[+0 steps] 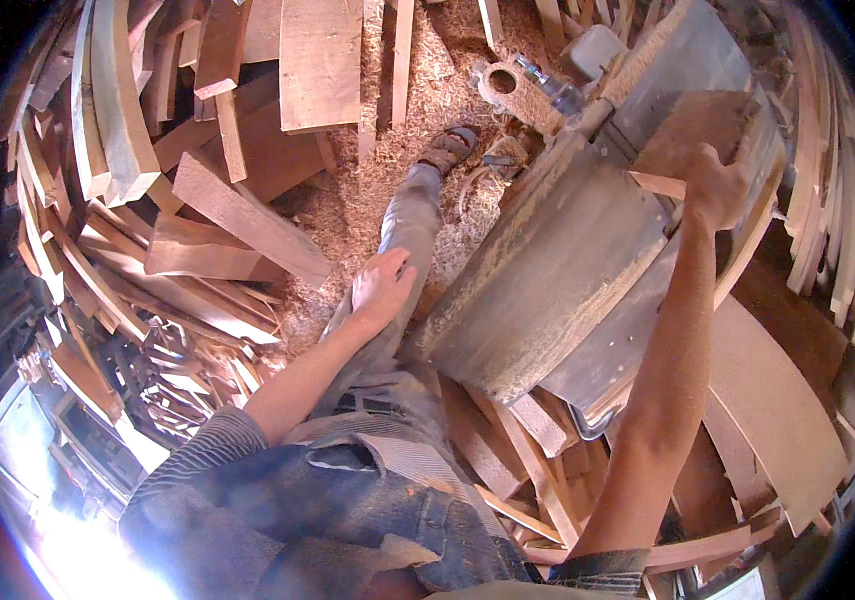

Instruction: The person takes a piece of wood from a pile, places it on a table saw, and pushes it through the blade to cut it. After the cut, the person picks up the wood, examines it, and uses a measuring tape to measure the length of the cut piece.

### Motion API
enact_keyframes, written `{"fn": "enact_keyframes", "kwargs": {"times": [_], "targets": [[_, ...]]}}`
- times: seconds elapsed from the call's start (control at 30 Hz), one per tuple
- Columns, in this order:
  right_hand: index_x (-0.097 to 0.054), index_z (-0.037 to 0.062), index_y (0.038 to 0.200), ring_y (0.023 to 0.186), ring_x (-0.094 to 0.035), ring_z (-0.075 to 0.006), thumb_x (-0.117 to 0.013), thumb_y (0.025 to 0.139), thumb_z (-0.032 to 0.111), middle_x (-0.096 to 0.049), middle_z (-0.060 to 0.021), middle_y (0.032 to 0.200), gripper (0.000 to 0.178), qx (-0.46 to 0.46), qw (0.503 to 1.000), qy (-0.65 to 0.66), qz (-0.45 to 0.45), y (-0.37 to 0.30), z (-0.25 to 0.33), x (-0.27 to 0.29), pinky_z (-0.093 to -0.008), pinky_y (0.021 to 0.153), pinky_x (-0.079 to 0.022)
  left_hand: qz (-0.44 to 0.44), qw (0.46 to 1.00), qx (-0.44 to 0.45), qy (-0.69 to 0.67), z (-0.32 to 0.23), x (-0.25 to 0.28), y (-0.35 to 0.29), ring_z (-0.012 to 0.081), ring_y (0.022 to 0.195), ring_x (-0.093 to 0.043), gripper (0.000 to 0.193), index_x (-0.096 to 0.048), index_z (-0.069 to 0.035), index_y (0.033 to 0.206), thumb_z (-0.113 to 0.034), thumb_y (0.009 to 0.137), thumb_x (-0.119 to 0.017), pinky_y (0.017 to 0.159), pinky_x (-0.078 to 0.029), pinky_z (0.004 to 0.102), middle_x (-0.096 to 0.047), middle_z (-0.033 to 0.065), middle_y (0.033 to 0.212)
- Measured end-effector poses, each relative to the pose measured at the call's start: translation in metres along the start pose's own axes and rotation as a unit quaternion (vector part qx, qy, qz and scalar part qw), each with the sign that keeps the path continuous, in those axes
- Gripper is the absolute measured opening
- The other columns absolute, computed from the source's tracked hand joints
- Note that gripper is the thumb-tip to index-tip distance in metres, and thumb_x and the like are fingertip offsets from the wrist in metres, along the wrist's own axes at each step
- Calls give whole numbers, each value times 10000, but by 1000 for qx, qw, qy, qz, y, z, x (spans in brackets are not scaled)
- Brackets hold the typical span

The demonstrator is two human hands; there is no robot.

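Note:
At the right, my right hand (716, 188) is closed on the near edge of a short brown wooden board (693, 130). That board lies on the metal bed of a woodworking machine (548, 270), dusted with sawdust along its edges. My right arm reaches out straight across the machine's near side. Over my left thigh hovers or rests my left hand (384, 288); contact cannot be made out. Its fingers are loosely bent and apart from the thumb, with nothing visible in them.
Stacked planks (318, 65) and loose offcuts (248, 220) crowd the left side. Wood shavings (348, 210) cover the floor around my foot. More boards (773, 400) lie at the right, beside and below the machine. A round metal fitting (501, 82) sits at the machine's far end.

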State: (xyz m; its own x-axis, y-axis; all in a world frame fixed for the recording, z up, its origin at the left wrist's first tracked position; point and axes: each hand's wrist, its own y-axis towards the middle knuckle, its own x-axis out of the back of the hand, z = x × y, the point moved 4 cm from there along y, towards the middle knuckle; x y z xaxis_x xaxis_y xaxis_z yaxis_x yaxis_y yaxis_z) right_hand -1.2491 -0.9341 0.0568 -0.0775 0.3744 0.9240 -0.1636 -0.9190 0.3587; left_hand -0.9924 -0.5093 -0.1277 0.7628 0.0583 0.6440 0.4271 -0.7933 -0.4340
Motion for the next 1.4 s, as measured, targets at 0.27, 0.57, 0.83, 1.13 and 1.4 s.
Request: {"fn": "enact_keyframes", "kwargs": {"times": [0.27, 0.57, 0.83, 1.13, 1.4], "targets": [[-496, 237, 1544, 1089, -716, -399, -563, 800, 334, -724, -197, 1246, 754, -7, 999, 7, 42, 24, 10, -3, -533, 953, -539, -22, 999, -29, -7, -3, 4, 7, 388, 1077, -661, 337, -685, -42, 1164, -245, 897, -701, 949, -520, 466, -712, 171, 1177], [-491, 224, 1543, 1139, -684, -433, -693, 818, 306, -691, -218, 1302, 757, 156, 986, 51, -18, 58, -27, -20, -517, 996, -520, -15, 999, -30, -31, -12, 6, 8, 390, 1028, -669, 337, -691, -23, 1137, -249, 889, -708, 921, -525, 466, -718, 189, 1101], [-511, 132, 1530, 1202, -665, -383, -729, 833, 234, -690, -197, 1323, 738, 25, 968, 227, 101, -80, -36, 64, -429, 1023, -507, -5, 998, -55, 3, 1, -2, -8, 417, 1036, -664, 296, -691, -53, 1085, -276, 900, -629, 885, -525, 519, -712, 197, 1090], [-510, 157, 1540, 1110, -672, -407, -643, 864, 267, -691, -257, 1203, 698, -33, 984, 118, 126, -249, -15, 121, -458, 979, -519, 31, 998, -34, 33, 6, -13, -34, 433, 1022, -671, 335, -702, -66, 1070, -335, 889, -619, 858, -524, 547, -716, 210, 1071], [-504, 161, 1536, 1027, -673, -442, -599, 840, 259, -662, -261, 1152, 709, 26, 990, 131, 40, -219, -16, 88, -508, 918, -539, 22, 999, 6, 23, 25, -25, -35, 422, 1087, -669, 392, -708, -86, 1162, -349, 889, -607, 925, -526, 535, -715, 207, 1152]]}}
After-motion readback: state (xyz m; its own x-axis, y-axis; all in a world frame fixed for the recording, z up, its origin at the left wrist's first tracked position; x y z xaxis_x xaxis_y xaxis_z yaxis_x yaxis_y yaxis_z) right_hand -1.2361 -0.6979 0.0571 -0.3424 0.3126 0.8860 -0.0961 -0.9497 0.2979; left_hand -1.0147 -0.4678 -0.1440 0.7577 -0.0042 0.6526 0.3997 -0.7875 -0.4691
